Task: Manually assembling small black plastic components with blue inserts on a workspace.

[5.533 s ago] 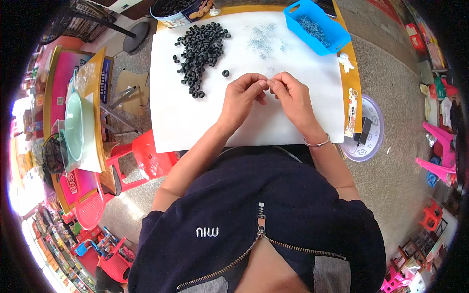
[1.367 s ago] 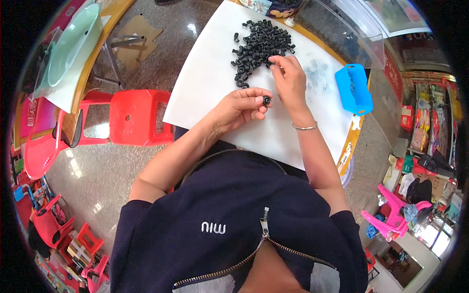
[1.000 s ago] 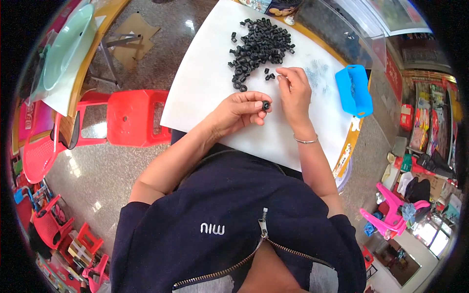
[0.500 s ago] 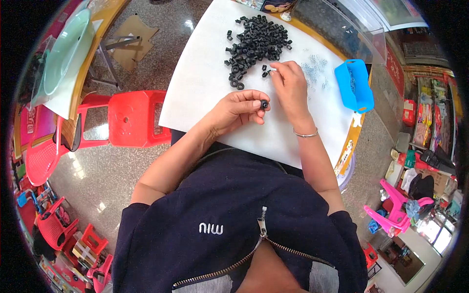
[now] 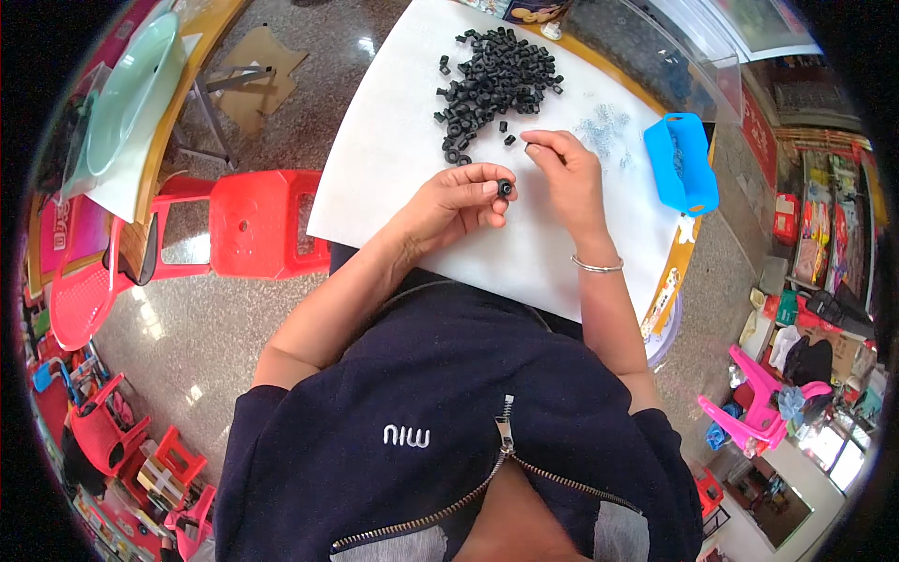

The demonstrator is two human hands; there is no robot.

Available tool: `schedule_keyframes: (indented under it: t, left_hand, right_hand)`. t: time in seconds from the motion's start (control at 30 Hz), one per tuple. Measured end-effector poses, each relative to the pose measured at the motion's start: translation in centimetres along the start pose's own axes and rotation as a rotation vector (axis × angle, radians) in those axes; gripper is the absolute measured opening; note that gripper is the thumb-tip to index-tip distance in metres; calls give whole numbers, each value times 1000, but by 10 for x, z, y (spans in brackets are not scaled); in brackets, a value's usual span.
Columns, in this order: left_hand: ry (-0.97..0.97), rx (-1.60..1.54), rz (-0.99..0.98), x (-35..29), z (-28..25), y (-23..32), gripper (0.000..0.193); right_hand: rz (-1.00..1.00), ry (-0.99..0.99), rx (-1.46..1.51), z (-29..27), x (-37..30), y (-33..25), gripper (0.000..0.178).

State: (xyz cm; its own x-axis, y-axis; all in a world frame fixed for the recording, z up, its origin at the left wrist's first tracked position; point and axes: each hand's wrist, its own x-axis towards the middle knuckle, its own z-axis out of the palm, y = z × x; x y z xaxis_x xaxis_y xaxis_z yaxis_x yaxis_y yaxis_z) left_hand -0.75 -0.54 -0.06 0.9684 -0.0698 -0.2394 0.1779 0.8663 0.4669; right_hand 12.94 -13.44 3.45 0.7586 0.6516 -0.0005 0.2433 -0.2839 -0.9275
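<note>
My left hand [image 5: 445, 208] is closed at the fingertips around a small black round part [image 5: 506, 187] with a hole in its end, held just above the white tabletop [image 5: 375, 159]. To its right, my right hand [image 5: 573, 187] is raised over the table, thumb and forefinger pinched together. A tiny dark bit seems to show at those fingertips, too small to name. Two loose black pieces [image 5: 508, 140] lie just left of the right fingertips. Beyond both hands spreads a heap of similar black parts [image 5: 496, 84].
A bright blue plastic bin [image 5: 699, 183] stands at the table's right edge, with small bits inside. Tiny bluish bits [image 5: 604, 129] are scattered left of it. A clear-sided case [image 5: 646, 56] borders the far right. Red plastic stools [image 5: 248, 225] stand on the left.
My right hand has drawn slightly right and away from the loose black pieces, its fingers pinched. My left hand has barely moved and still holds the black round part.
</note>
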Motion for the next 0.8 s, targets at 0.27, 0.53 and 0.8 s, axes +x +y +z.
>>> schedule_keyframes:
  t: [0.27,0.53,0.8]
  left_hand:
    - [-2,-50,51,3,-2,-1,26]
    - [26,-37,77,4,1,-3,27]
    - [80,-52,80,1,6,-5,23]
  right_hand:
    - [253,-96,674,-1,-29,-3,19]
    - [120,-51,444,4,-41,-23,17]
    - [-95,7,140,7,-48,-30,16]
